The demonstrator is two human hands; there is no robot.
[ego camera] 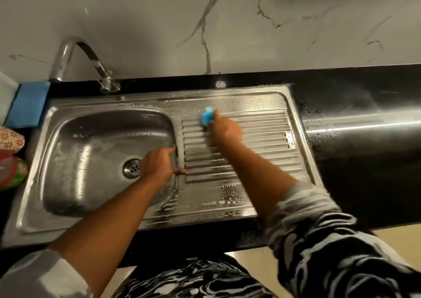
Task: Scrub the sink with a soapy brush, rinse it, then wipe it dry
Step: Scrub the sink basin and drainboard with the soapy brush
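Observation:
A steel sink (pixel 75 209) with a bowl on the left and a ribbed drainboard (pixel 262 161) on the right is set into a black counter. My right hand (pixel 225 131) grips a blue brush (pixel 207 116) and holds it on the upper left part of the drainboard; the hand is blurred. Soap foam lies on the drainboard's near and far edges. My left hand (pixel 159 163) grips the rim between bowl and drainboard, thumb on the drainboard side. The drain (pixel 131 168) shows just left of that hand.
A chrome tap (pixel 68 56) stands at the back left, spout over the bowl's far edge. A blue cloth (pixel 27 106) lies left of the sink. Patterned items (pixel 11 158) sit at the far left. Black counter (pixel 364 143) stretches right, wet near the sink.

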